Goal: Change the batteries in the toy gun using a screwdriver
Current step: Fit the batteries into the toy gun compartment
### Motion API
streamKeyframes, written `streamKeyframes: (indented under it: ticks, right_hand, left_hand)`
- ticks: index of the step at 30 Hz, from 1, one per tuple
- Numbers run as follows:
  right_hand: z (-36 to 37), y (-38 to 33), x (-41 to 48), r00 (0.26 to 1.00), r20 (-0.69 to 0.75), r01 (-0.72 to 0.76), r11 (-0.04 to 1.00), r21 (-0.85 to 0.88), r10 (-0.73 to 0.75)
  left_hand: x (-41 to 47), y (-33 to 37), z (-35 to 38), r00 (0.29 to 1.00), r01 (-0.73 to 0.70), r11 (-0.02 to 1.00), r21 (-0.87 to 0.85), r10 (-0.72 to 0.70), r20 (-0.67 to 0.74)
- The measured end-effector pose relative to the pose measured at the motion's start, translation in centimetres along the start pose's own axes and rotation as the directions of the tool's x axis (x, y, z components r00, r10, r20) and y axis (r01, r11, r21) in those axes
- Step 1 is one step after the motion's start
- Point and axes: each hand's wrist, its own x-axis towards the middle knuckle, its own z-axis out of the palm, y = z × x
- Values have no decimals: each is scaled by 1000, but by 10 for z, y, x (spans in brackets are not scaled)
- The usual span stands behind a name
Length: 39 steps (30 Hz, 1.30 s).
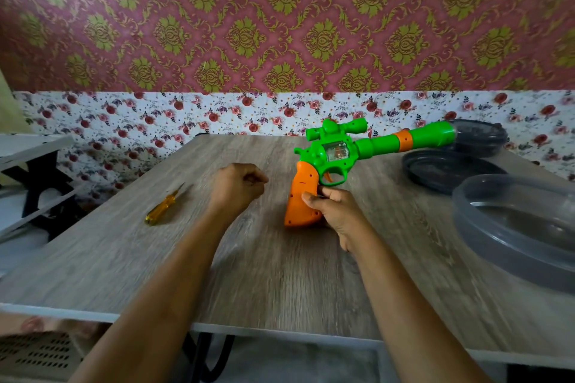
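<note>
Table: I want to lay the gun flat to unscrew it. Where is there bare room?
Bare: the near table between the forearms and front edge, and the left corner behind the screwdriver. Crowded: the right side, where dark lids and a clear container sit by the gun in the right hand.

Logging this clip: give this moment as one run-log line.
right hand grips toy gun | left hand curled, empty | screwdriver lying on table

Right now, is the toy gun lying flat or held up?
Held up. The right hand grips the toy gun by its orange handle, barrel pointing right above the table.
</note>
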Motion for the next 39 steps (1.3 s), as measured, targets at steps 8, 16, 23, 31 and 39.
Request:
streamKeyframes:
  ticks: [8,16,23,31,39]
  right_hand:
    - [0,-1,3,999,-12,-47,999,-19,47]
    - [0,-1,6,998,-36,-60,998,-9,59]
    - [0,-1,7,998,-24,-56,998,-22,56]
    - [-2,0,7,999,26,-37,998,-59,39]
    - [-3,-2,6,996,70,-49,996,-72,54]
  left_hand:
    - [-9,17,-2,984,-3,942,-335,63,168]
    - [-9,19,-2,939,3,907,-421,142,313]
    - [-9,20,-1,919,-43,938,-343,172,354]
    - [-10,18,-5,895,66,914,-400,123,428]
    - [-8,13,0,808,400,797,-452,-73,585]
